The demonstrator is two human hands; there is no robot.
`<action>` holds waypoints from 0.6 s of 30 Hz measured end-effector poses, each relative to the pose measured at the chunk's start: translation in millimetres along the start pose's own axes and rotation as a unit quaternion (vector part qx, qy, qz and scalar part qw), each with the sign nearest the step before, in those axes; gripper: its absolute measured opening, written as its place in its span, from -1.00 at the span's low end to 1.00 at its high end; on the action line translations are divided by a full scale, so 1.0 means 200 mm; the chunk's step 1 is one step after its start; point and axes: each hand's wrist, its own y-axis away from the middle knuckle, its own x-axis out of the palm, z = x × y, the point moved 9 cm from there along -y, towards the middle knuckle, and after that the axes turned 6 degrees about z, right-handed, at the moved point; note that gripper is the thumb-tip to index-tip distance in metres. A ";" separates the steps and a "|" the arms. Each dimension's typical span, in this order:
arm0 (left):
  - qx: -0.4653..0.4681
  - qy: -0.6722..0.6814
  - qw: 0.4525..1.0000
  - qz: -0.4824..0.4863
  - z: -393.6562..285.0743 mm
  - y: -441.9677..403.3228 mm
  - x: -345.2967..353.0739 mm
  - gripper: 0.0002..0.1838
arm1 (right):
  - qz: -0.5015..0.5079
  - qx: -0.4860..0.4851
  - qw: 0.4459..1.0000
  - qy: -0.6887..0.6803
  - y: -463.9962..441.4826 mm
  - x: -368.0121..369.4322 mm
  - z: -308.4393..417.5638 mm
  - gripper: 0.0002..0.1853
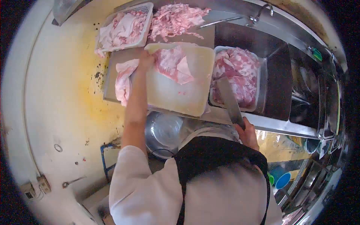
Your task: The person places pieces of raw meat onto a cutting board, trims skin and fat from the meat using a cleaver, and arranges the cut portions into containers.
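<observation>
My left hand (147, 60) is at the upper left of the pale cutting board (176, 98), its fingers closed at the left edge of a piece of raw meat (173, 64) with white fat on it. Its fingertips are blurred. My right hand (248, 134) grips the handle of a broad-bladed knife (231, 100), low on the right near the counter's front edge. The blade points up and away, its tip over a white tub (258, 80) heaped with cut meat (238, 77). Another strip of meat (125, 80) lies left of the board, partly behind my left forearm.
A white perforated basket (148, 26) of fatty pieces and a pile of trimmings (178, 18) sit at the back. A thin metal rod (220, 22) lies near the faucet (258, 15). Below the counter's front edge is a metal bowl (163, 129). A wall bounds the left.
</observation>
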 end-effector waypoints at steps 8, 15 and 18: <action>-0.008 0.251 0.962 0.105 -0.35 0.21 0.22 -0.44 | 0.102 -0.115 0.987 0.035 -0.16 0.20 0.08 -0.59; 0.118 0.265 0.950 0.115 -0.81 0.05 -0.06 -0.45 | 0.174 -0.121 0.975 -0.062 -0.58 0.37 0.28 -0.56; 0.071 0.282 0.941 0.173 -1.08 0.19 -0.24 -0.47 | 0.089 -0.112 0.984 -0.104 -0.79 0.30 0.30 -0.66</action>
